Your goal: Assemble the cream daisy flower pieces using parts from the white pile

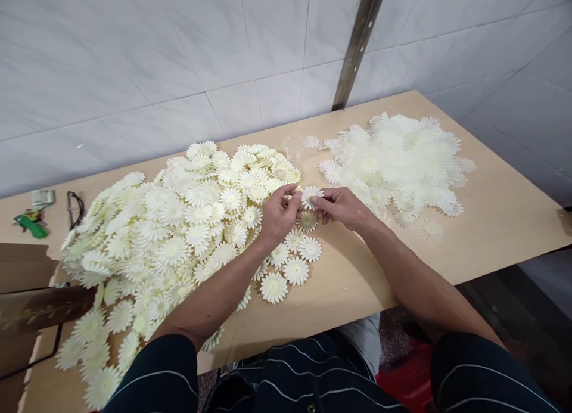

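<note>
Between my two hands is a pale cream artificial flower layer (311,196) shaped like a daisy, held up just over the table. My left hand (281,213) pinches its left edge with thumb and fingers. The right edge sits in a pinch of my right hand (337,205). Just below them lies another flower layer (307,221), and several more cream flower layers (296,270) are spread on the wood. A large heap of cream flowers (179,222) is to the left of my left hand. Beyond my right hand rises a pile of thinner, whiter petal layers (397,162).
The wooden table (500,204) stands against a tiled wall (134,55) with an upright metal post (357,49). At the far left are a green-handled tool (31,223), a dark cable (75,209) and a cardboard box (24,270). Something red (406,374) is below the front edge.
</note>
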Tool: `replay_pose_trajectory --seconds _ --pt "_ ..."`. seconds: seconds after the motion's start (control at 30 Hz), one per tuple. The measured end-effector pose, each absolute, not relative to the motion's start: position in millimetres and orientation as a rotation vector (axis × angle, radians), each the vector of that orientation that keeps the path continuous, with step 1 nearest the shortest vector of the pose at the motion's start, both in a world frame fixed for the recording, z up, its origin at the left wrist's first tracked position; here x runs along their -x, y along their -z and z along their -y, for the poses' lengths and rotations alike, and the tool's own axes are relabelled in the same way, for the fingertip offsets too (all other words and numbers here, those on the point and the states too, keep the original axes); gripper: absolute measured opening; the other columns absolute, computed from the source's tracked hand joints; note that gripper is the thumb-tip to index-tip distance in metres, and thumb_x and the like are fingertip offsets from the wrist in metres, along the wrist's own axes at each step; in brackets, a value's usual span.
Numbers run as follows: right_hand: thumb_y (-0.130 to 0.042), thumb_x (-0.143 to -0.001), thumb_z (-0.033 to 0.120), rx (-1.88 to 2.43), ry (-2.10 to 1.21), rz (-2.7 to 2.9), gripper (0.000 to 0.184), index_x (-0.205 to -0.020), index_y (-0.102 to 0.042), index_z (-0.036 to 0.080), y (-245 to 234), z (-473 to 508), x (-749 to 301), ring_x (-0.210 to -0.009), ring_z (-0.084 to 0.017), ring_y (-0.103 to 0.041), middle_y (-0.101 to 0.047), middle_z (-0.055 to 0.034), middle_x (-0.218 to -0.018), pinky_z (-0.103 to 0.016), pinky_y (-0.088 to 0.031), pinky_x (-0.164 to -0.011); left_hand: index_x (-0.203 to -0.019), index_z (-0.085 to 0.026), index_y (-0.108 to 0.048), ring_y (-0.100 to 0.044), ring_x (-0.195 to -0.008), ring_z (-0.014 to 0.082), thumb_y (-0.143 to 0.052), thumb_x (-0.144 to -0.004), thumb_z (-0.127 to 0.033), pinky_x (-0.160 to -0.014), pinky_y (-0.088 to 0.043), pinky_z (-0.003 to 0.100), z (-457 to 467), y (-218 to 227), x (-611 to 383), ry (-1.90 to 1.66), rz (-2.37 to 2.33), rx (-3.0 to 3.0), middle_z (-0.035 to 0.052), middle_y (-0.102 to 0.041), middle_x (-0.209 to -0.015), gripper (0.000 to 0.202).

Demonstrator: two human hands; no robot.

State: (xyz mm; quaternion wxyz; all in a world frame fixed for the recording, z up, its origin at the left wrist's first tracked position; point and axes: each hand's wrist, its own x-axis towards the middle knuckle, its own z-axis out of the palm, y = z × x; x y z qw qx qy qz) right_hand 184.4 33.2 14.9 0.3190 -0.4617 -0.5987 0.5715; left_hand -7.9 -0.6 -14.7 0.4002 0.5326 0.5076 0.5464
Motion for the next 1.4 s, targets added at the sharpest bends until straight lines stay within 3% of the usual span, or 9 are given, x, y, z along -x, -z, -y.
replay_pose_trajectory --seconds 0.1,0.2,0.37,0.6,0.77,0.97,1.07,1.23,1.4 --pt "-0.091 -0.072 0.080 1.201 -1.520 1.644 0.066 -0.060 -0.066 0.020 -14.0 -32.3 -185.3 -0.048 -0.014 -0.061 -0.065 -0.0021 -0.055 -0.027 -0.051 -0.050 -0.106 -0.017 -0.079 -0.065 -0.053 0.0137 -0.083 -0.090 -0.063 -0.051 -0.056 0.025 -2.7 16.8 7.6 -1.280 -1.224 -1.199 0.0000 -0.070 -0.066 0.049" --pt "-0.092 -0.071 0.079 1.225 -1.487 1.617 0.064 -0.065 -0.068 0.020 -10.5 -31.8 -184.1 -0.051 -0.015 -0.061 -0.067 -0.0022 -0.058 -0.028 -0.051 -0.051 -0.092 -0.018 -0.078 -0.063 -0.050 0.0125 -0.088 -0.084 -0.063 -0.049 -0.053 0.023 -2.8 17.5 6.8 -1.265 -1.255 -1.179 -0.0023 -0.066 -0.058 0.047" --pt "-0.093 -0.065 0.082 1.249 -1.413 1.537 0.065 -0.069 -0.067 0.022 -9.3 -29.9 -178.6 -0.056 -0.017 -0.062 -0.066 -0.0005 -0.060 -0.031 -0.054 -0.055 -0.090 -0.019 -0.078 -0.062 -0.050 0.0112 -0.083 -0.089 -0.059 -0.050 -0.051 0.023 0.5 15.6 5.6 -1.320 -1.281 -1.225 -0.0035 -0.066 -0.057 0.041" --pt "-0.076 -0.079 0.091 1.305 -1.219 1.733 0.071 -0.064 -0.056 0.025 -9.1 -28.2 -179.2 -0.056 -0.021 -0.067 -0.066 -0.0020 -0.057 -0.032 -0.050 -0.055 -0.091 -0.019 -0.075 -0.061 -0.048 0.0113 -0.083 -0.089 -0.062 -0.050 -0.050 0.023 1.9 11.7 5.6 -1.304 -1.275 -1.211 -0.0042 -0.065 -0.057 0.043" --pt "-0.068 -0.080 0.098 1.336 -1.186 1.765 0.075 -0.066 -0.054 0.025 -8.3 -26.6 -177.5 -0.059 -0.023 -0.072 -0.069 -0.0043 -0.062 -0.033 -0.054 -0.057 -0.090 -0.020 -0.071 -0.058 -0.045 0.0113 -0.083 -0.089 -0.063 -0.045 -0.046 0.023 2.0 10.4 5.1 -1.254 -1.243 -1.156 -0.0040 -0.065 -0.056 0.045" --pt "-0.074 -0.074 0.099 1.322 -1.281 1.675 0.078 -0.068 -0.052 0.025 -12.0 -22.3 -173.2 -0.063 -0.026 -0.076 -0.069 -0.0041 -0.067 -0.030 -0.053 -0.052 -0.085 -0.023 -0.063 -0.056 -0.044 0.0120 -0.076 -0.095 -0.064 -0.047 -0.044 0.025 4.5 8.8 5.9 -1.234 -1.234 -1.288 -0.0047 -0.063 -0.054 0.044" --pt "-0.079 -0.071 0.096 1.338 -1.330 1.660 0.076 -0.070 -0.059 0.023 -11.9 -22.9 -173.8 -0.064 -0.026 -0.077 -0.070 -0.0049 -0.069 -0.031 -0.054 -0.055 -0.084 -0.024 -0.060 -0.059 -0.047 0.0129 -0.071 -0.101 -0.059 -0.053 -0.045 0.026 6.6 7.4 6.9 -1.244 -1.274 -1.403 -0.0052 -0.061 -0.053 0.041" --pt "-0.069 -0.082 0.092 1.381 -1.185 1.749 0.071 -0.066 -0.054 0.024 -10.3 -25.4 -175.8 -0.063 -0.023 -0.070 -0.065 -0.0028 -0.062 -0.032 -0.049 -0.059 -0.086 -0.024 -0.058 -0.059 -0.050 0.0139 -0.065 -0.105 -0.057 -0.058 -0.046 0.029 8.6 5.9 7.5 -1.232 -1.293 -1.498 -0.0054 -0.060 -0.057 0.039" --pt "-0.053 -0.099 0.080 1.374 -0.852 1.944 0.067 -0.061 -0.037 0.026 -12.4 -23.3 -173.0 -0.058 -0.015 -0.046 -0.048 0.0012 -0.054 -0.033 -0.035 -0.060 -0.083 -0.025 -0.055 -0.060 -0.054 0.0148 -0.055 -0.110 -0.061 -0.059 -0.047 0.029 8.2 5.4 7.9 -1.182 -1.358 -1.531 -0.0047 -0.058 -0.056 0.045"
